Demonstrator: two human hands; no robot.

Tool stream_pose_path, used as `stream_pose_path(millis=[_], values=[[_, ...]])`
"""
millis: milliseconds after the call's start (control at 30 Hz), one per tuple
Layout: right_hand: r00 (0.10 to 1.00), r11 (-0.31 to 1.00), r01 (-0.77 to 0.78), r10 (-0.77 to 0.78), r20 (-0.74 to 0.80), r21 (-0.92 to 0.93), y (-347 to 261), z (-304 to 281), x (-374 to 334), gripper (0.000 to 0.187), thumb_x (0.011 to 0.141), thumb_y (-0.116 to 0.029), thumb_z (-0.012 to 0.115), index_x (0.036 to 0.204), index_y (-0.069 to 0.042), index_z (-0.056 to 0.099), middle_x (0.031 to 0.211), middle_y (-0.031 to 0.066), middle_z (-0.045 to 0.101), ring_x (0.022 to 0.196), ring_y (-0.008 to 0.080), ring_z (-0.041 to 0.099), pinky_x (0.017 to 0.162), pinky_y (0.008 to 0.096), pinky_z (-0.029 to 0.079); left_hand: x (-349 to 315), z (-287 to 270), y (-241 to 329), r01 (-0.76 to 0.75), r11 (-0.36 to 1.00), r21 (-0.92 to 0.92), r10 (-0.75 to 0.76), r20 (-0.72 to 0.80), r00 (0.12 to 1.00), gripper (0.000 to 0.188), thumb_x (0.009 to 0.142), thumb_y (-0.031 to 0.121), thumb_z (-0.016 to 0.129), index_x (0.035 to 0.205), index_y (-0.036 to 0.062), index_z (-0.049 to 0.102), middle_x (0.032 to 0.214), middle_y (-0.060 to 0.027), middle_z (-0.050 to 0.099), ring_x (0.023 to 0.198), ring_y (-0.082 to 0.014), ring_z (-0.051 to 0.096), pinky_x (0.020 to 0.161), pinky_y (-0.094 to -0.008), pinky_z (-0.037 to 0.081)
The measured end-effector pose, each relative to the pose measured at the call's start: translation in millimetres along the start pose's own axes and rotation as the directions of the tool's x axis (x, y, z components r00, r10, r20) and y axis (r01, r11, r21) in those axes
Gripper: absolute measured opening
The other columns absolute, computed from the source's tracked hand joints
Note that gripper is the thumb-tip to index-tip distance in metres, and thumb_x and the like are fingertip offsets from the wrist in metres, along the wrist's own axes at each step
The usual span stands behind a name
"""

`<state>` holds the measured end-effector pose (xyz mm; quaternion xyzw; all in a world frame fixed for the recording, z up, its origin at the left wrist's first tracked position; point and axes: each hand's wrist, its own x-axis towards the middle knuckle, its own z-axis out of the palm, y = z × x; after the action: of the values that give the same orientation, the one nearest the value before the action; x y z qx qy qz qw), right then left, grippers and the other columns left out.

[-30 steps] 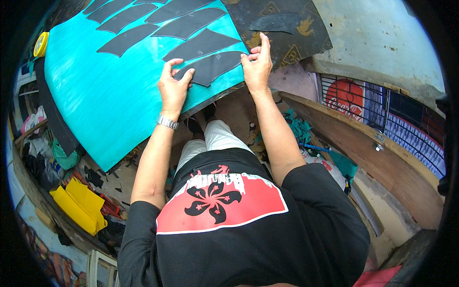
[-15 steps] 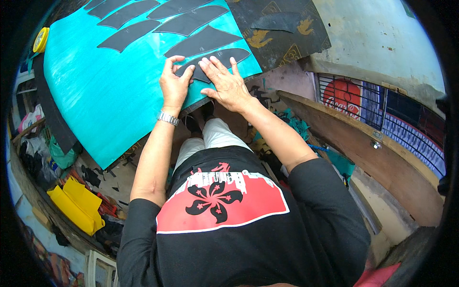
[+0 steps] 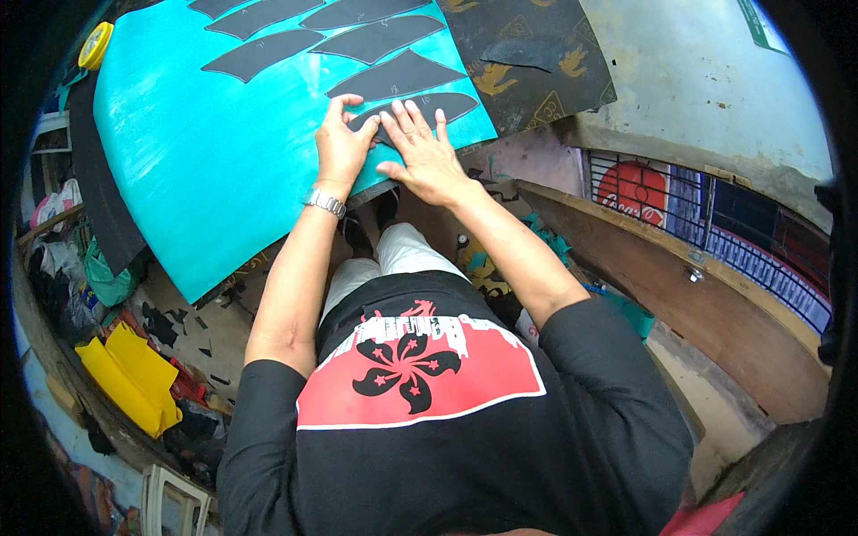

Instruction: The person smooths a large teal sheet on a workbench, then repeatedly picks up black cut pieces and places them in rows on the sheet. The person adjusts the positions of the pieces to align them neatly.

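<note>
A large turquoise sheet (image 3: 206, 170) covers the table in front of me, with several curved black cut pieces (image 3: 265, 55) laid on it. My left hand (image 3: 344, 147), wearing a metal watch (image 3: 325, 203), has thumb and fingers closed around the left tip of the nearest black piece (image 3: 451, 107). On that same piece my right hand (image 3: 424, 156) lies flat, its fingers spread and pressing down. Part of the piece is hidden under my fingers. Just beyond it lies another black piece (image 3: 399, 75).
A dark gold-printed sheet (image 3: 527, 94) with a loose black scrap (image 3: 520, 54) lies at the far right of the table. A yellow roll (image 3: 95, 46) sits at the far left corner. Below, left, are a yellow folded sheet (image 3: 130, 375) and bags. A wooden board (image 3: 626, 241) runs along the right.
The table and its pieces appear slightly further right and up in the picture, as the view has shifted. Both hands keep nearly the same hold on the black piece.
</note>
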<state>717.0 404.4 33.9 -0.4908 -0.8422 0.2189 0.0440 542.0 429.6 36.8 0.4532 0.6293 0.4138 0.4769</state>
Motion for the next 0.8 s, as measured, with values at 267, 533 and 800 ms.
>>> stream_pose_path(millis=[267, 533, 800], values=[[0.998, 0.998, -0.031, 0.028, -0.06, -0.052, -11.3, 5.7, -1.6, 0.085, 0.093, -0.063, 0.049, 0.157, -0.014, 0.022, 0.165, 0.0158, 0.01, 0.153, 0.0332, 0.006, 0.118, 0.0634, 0.003, -5.9, -39.6, 21.4, -0.232, 0.889, 0.396, 0.249, 0.008, 0.968, 0.035, 0.086, 0.014, 0.071, 0.119, 0.0083, 0.061, 0.095, -0.013, 0.068, 0.087, -0.029, 0.067, 0.077, -0.0392, 0.053], [0.967, 0.974, 0.223, -0.215, 0.139, -0.044, 4.2, -3.4, -17.4, 0.082, 0.089, -0.068, 0.05, 0.154, -0.02, 0.033, 0.163, 0.0142, 0.02, 0.153, 0.0318, 0.008, 0.114, 0.0705, 0.0, -15.1, -19.9, -2.1, -0.565, 0.702, 0.433, 0.304, 0.535, 0.788, 0.052, 0.103, 0.039, 0.041, 0.15, 0.0163, 0.041, 0.161, -0.0107, 0.03, 0.15, -0.0328, 0.019, 0.119, -0.0592, 0.004], [0.78, 0.996, 0.058, -0.001, -0.625, 0.07, 102.9, -89.8, -19.8, 0.029, 0.08, -0.01, 0.072, 0.109, -0.004, 0.069, 0.11, 0.0118, 0.07, 0.102, 0.0316, 0.064, 0.093, 0.0411, 0.051, -23.1, -8.6, 20.9, -0.561, 0.424, 0.711, 0.242, 0.508, 0.826, 0.05, 0.091, 0.042, 0.062, 0.135, 0.0175, 0.057, 0.15, -0.0101, 0.044, 0.142, -0.0297, 0.035, 0.116, -0.0601, 0.017]])
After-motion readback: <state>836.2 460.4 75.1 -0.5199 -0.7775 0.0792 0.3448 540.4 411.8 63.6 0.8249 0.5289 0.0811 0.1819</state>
